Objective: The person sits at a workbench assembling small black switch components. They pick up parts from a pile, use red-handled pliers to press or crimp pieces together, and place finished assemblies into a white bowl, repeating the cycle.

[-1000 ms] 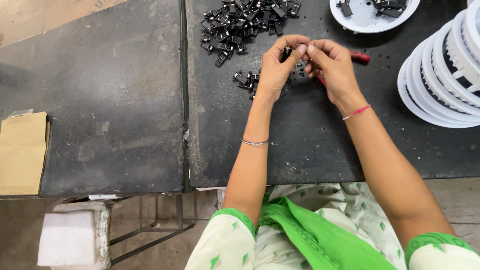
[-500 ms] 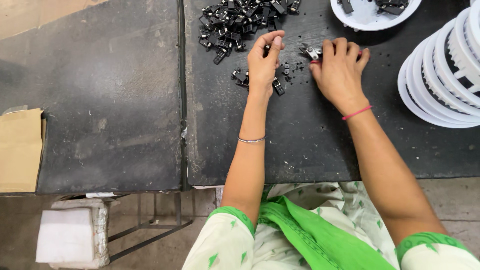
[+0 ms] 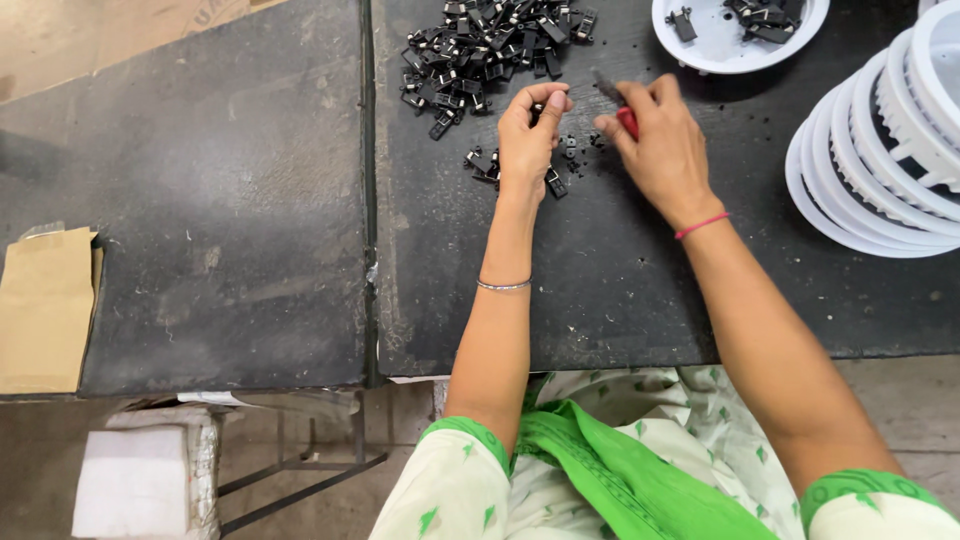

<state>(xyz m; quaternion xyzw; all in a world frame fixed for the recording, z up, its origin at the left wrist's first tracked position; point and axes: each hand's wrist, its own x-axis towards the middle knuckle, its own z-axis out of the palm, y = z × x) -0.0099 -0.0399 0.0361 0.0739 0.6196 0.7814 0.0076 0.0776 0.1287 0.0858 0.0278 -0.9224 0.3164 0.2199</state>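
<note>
My left hand [image 3: 528, 140] pinches a small black plastic part between thumb and fingers, just below a pile of black clips [image 3: 490, 45] on the dark table [image 3: 620, 280]. A few loose black parts [image 3: 556, 182] and small screws lie under and beside it. My right hand [image 3: 660, 140] grips a red-handled screwdriver [image 3: 622, 108], its dark shaft pointing up and left toward the left hand. The two hands are close but apart.
A white round dish [image 3: 715, 45] with a few black parts sits at the top right. A leaning row of white round housings [image 3: 880, 160] fills the right edge. A brown paper bag [image 3: 40, 310] lies at the left, a white foam block [image 3: 130, 480] below on the floor.
Both hands lay flat on the scattered parts half a second ago. Now the left hand has lifted a black part and the right hand has raised the red screwdriver.
</note>
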